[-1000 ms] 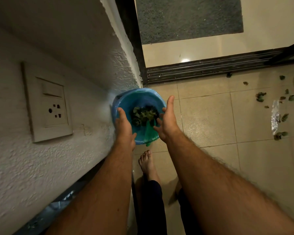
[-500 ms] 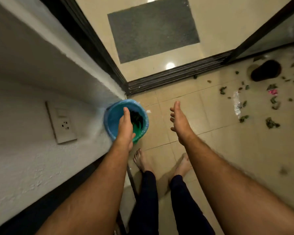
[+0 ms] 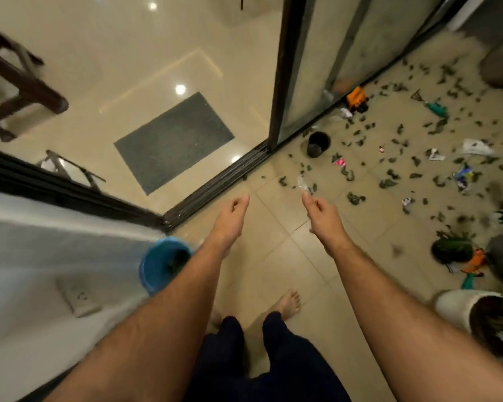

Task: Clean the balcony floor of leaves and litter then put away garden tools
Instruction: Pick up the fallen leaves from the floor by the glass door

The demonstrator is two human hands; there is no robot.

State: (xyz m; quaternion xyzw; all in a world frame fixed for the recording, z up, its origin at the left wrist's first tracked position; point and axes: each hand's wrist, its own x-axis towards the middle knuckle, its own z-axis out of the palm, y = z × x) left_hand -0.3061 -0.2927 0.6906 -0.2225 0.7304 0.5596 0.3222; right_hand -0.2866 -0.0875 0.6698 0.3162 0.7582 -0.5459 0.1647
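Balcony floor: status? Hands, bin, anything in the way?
Left hand and right hand empty, fingers loosely curled. Blue bin by wall, holds leaves. Leaves and wrappers litter floor; black pot among them.

i have one view only, from the head, looking steeply down and forward over both outstretched arms. the left hand (image 3: 232,209) and right hand (image 3: 320,211) sit mid-frame, fairly close below me. the door track (image 3: 215,184) runs just beyond them, the littered floor (image 3: 273,256) to their right.
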